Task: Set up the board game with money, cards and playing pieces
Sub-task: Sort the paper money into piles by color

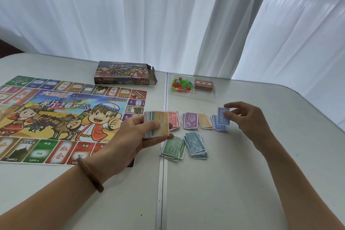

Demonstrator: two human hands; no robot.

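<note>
Paper money, unsorted stack [156, 124]: gripped in the left hand [141, 137], thumb across the top orange note, held at the right edge of the game board [65, 114].

Blue note [224, 118]: pinched upright between thumb and fingertips of the right hand [248, 119], just over the blue pile [220, 127].

Sorted piles on the table [242, 183]: red [174, 120] (partly hidden behind the held stack), purple [190, 120], tan [205, 121] and blue in the far row; green [173, 148] and teal [196, 145] nearer.

Clear tray [205, 97]: behind the piles, holding playing pieces [180, 84] and a card deck [203, 85], both apparently untouched.

Game box [123, 75]: open at one end, beyond the board.

Step in hand, as judged: sorting money by colour, board already laid out. Next move calls for laying the blue note flat on its own pile without nudging the tan one beside it, then drawing the next note off the stack; cards and pieces not yet set out.
</note>
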